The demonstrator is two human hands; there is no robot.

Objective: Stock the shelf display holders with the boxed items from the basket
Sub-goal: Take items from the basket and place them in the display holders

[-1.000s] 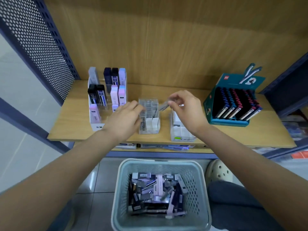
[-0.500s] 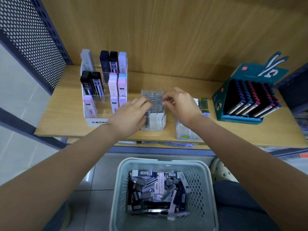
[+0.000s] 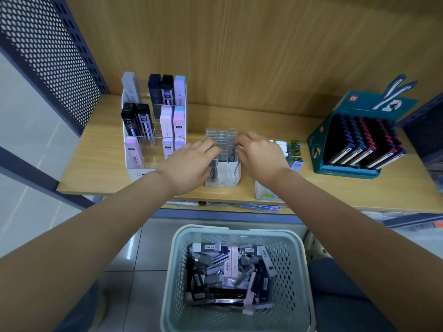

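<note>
Clear holder (image 3: 224, 167) | we keep left hand (image 3: 189, 166) flat against it | right hand (image 3: 260, 156) moved onto it, grip: cannot tell

A pale wood-grain back panel (image 3: 263, 56) fills twelve o'clock above a light wooden shelf board (image 3: 100, 154). At ten o'clock stands a dark blue perforated metal side panel (image 3: 48, 51), and another (image 3: 426, 133) stands at three. Glossy grey floor tiles (image 3: 141, 255) with soft glare lie at seven o'clock.
</note>
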